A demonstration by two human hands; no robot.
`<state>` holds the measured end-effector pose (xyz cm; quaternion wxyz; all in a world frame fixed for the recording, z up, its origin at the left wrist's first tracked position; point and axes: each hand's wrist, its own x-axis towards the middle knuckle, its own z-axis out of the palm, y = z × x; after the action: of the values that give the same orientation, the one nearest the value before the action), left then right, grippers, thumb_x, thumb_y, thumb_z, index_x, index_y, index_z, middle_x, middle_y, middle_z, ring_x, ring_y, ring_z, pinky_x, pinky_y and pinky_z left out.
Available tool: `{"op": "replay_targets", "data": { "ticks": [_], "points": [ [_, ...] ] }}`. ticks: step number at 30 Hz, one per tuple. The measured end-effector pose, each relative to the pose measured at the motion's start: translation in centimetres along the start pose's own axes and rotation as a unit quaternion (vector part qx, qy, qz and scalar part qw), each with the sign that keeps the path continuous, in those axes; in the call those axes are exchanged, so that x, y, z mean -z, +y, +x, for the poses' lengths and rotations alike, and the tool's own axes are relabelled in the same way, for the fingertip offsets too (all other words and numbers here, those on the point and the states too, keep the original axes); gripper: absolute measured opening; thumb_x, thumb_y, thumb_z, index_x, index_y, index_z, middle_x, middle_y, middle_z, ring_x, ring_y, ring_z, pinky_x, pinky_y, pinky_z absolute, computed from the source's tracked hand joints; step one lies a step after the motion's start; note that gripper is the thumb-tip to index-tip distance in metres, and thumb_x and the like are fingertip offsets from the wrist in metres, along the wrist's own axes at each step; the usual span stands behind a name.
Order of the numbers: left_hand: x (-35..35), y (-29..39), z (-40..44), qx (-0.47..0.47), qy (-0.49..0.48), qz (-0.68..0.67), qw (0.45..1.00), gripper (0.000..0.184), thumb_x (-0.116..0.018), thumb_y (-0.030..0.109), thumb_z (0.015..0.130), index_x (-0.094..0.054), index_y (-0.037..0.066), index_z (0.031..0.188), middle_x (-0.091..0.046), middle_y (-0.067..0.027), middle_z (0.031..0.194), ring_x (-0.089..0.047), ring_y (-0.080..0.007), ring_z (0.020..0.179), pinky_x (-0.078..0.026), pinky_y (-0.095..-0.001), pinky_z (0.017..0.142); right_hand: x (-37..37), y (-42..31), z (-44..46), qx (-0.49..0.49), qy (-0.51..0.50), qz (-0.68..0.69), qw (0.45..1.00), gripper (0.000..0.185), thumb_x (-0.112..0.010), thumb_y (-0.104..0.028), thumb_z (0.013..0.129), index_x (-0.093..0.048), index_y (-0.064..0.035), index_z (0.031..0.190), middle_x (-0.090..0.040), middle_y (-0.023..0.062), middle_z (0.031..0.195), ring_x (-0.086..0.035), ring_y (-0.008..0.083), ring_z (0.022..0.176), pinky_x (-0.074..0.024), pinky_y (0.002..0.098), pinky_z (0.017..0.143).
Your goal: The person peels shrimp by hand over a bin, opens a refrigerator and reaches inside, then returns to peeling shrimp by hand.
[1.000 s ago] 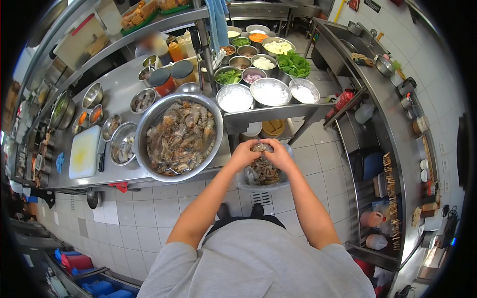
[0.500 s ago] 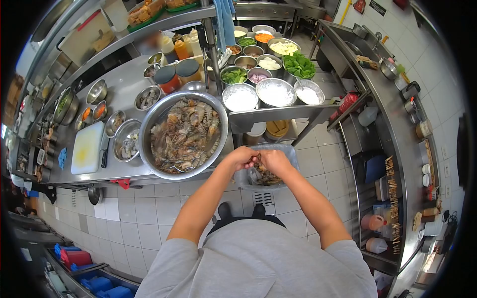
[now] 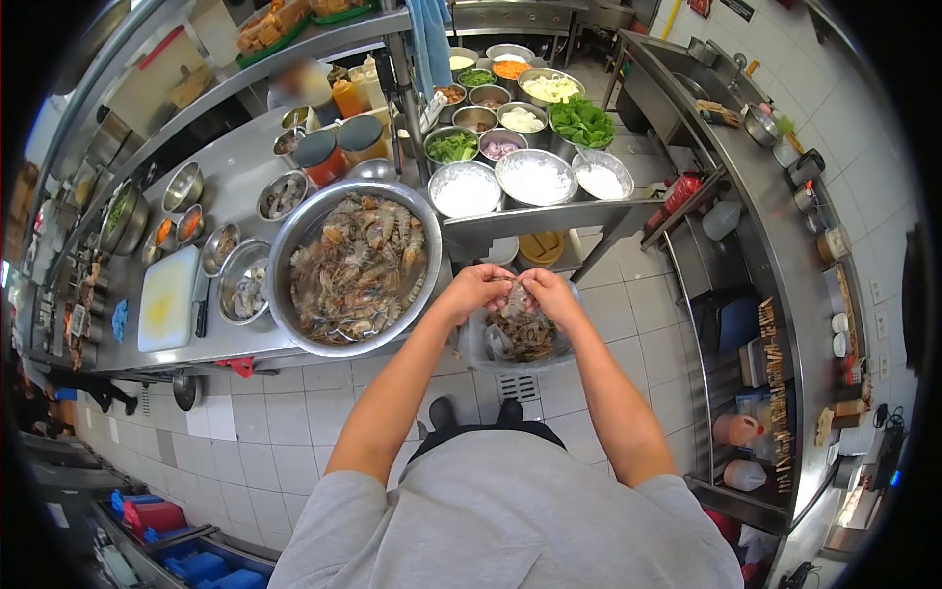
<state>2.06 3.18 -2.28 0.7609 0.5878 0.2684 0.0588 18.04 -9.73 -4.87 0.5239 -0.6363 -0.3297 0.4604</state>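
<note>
Steel counters are running along both sides of the tiled kitchen, one at your left point(image 3: 235, 162) and one at your right point(image 3: 731, 147). Between them, one steel table point(image 3: 549, 218) is holding three bowls of white contents in its front row: the left one point(image 3: 465, 189), the middle one point(image 3: 536, 180) and the right one point(image 3: 602, 176). Behind these, one bunch of leafy greens point(image 3: 581, 123) is sitting among smaller tubs.

Your left hand point(image 3: 481, 291) and right hand point(image 3: 549, 294) are meeting above one lined bin point(image 3: 478, 344), fingers curled and nearly closed, pinching one small greyish piece point(image 3: 520, 294) between them; its exact shape is too small to tell. Brownish scraps point(image 3: 530, 337) are lying in the bin below.

On the left counter, one large basin point(image 3: 278, 285) is holding many whole shrimp point(image 3: 358, 265), too heaped to count. Beside it, one smaller bowl point(image 3: 231, 294) is holding several pale pieces, and one knife point(image 3: 201, 312) is lying by one white cutting board point(image 3: 167, 299). Two dark-lidded jars are standing behind the basin, the red one point(image 3: 324, 169) and the tan one point(image 3: 363, 147).
</note>
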Motion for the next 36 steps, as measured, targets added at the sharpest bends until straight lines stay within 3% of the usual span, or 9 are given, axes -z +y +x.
{"op": "replay_targets", "data": {
  "ticks": [6, 8, 10, 14, 18, 20, 23, 32, 36],
  "points": [
    [-3.3, -2.2, 0.3, -0.087, 0.218, -0.142, 0.962, 0.021, -0.067, 0.013, 0.091, -0.063, 0.002, 0.108, -0.063, -0.0028, 0.086, -0.058, -0.0084, 0.069, -0.047, -0.0216, 0.059, -0.7, 0.9, 0.0, 0.055, 0.024, 0.063, 0.996, 0.008, -0.061, -0.010, 0.095, -0.060, -0.0030, 0.096, -0.063, 0.0018, 0.077, -0.060, 0.0092, 0.066, -0.0504, 0.0246, 0.058],
    [-3.6, -3.4, 0.7, -0.080, 0.196, -0.158, 0.964, 0.020, -0.066, 0.015, 0.092, -0.064, 0.001, 0.106, -0.063, -0.0024, 0.084, -0.058, -0.0085, 0.070, -0.046, -0.0217, 0.059, -1.2, 1.1, -0.2, 0.086, 0.052, 0.040, 0.994, 0.007, -0.062, -0.009, 0.093, -0.061, -0.0027, 0.095, -0.064, 0.0032, 0.077, -0.062, 0.0110, 0.067, -0.0510, 0.0265, 0.059],
    [-4.0, -4.1, 0.7, -0.073, 0.175, -0.174, 0.966, 0.019, -0.066, 0.016, 0.093, -0.064, 0.000, 0.104, -0.063, -0.0019, 0.083, -0.057, -0.0085, 0.070, -0.046, -0.0219, 0.060, -2.2, 0.4, -1.0, 0.158, 0.122, -0.197, 0.960, 0.009, -0.065, -0.008, 0.088, -0.061, -0.0017, 0.093, -0.069, 0.0093, 0.080, -0.067, 0.0186, 0.070, -0.0526, 0.0323, 0.063],
    [-4.3, -5.2, 0.9, -0.045, 0.188, -0.087, 0.977, 0.018, -0.063, 0.018, 0.095, -0.067, 0.000, 0.098, -0.065, -0.0020, 0.081, -0.055, -0.0072, 0.067, -0.045, -0.0213, 0.061, -3.1, 0.5, -1.2, 0.198, 0.153, -0.390, 0.886, 0.016, -0.068, -0.009, 0.082, -0.064, -0.0016, 0.095, -0.070, 0.0160, 0.082, -0.069, 0.0276, 0.071, -0.0535, 0.0353, 0.066],
    [-4.7, -4.7, 0.9, -0.033, 0.212, 0.017, 0.977, 0.021, -0.057, 0.018, 0.097, -0.067, 0.001, 0.103, -0.065, -0.0019, 0.083, -0.057, -0.0073, 0.069, -0.047, -0.0224, 0.064, -2.5, 1.6, 0.0, 0.140, 0.167, -0.288, 0.932, 0.013, -0.068, -0.009, 0.083, -0.065, -0.0009, 0.093, -0.070, 0.0128, 0.078, -0.068, 0.0252, 0.068, -0.0536, 0.0349, 0.065],
    [-4.5, -4.2, 0.9, -0.035, 0.214, 0.055, 0.975, 0.022, -0.055, 0.019, 0.098, -0.067, 0.002, 0.106, -0.066, -0.0023, 0.086, -0.058, -0.0076, 0.072, -0.048, -0.0236, 0.066, -1.3, 2.8, 1.3, 0.000, 0.103, -0.053, 0.993, 0.014, -0.068, -0.007, 0.085, -0.061, 0.0002, 0.096, -0.068, 0.0046, 0.084, -0.065, 0.0138, 0.073, -0.0521, 0.0280, 0.065],
    [-3.7, -4.7, 1.1, -0.068, 0.210, 0.023, 0.975, 0.023, -0.053, 0.017, 0.099, -0.065, 0.002, 0.112, -0.067, -0.0029, 0.094, -0.060, -0.0090, 0.080, -0.050, -0.0262, 0.070, -0.9, 1.7, 0.7, 0.067, 0.017, -0.025, 0.997, 0.016, -0.069, -0.007, 0.084, -0.063, 0.0009, 0.096, -0.070, 0.0073, 0.089, -0.066, 0.0185, 0.083, -0.0538, 0.0327, 0.073],
    [-3.9, -6.2, 1.9, -0.156, 0.221, 0.166, 0.948, 0.022, -0.049, 0.014, 0.101, -0.060, 0.000, 0.114, -0.066, -0.0062, 0.104, -0.061, -0.0118, 0.091, -0.050, -0.0274, 0.077, -1.5, 0.1, 0.0, 0.074, 0.036, -0.222, 0.972, 0.022, -0.076, -0.011, 0.077, -0.058, 0.0001, 0.084, -0.067, 0.0149, 0.083, -0.065, 0.0217, 0.077, -0.0507, 0.0342, 0.069],
    [-3.8, -5.2, 2.0, -0.125, 0.204, -0.063, 0.969, 0.021, -0.047, 0.016, 0.102, -0.057, 0.002, 0.114, -0.066, -0.0087, 0.109, -0.063, -0.0148, 0.092, -0.051, -0.0298, 0.078, -2.6, -0.8, -0.9, 0.147, 0.049, -0.225, 0.962, 0.020, -0.074, -0.009, 0.078, -0.055, -0.0014, 0.079, -0.064, 0.0094, 0.074, -0.061, 0.0180, 0.069, -0.0492, 0.0347, 0.063]
  ]
}}
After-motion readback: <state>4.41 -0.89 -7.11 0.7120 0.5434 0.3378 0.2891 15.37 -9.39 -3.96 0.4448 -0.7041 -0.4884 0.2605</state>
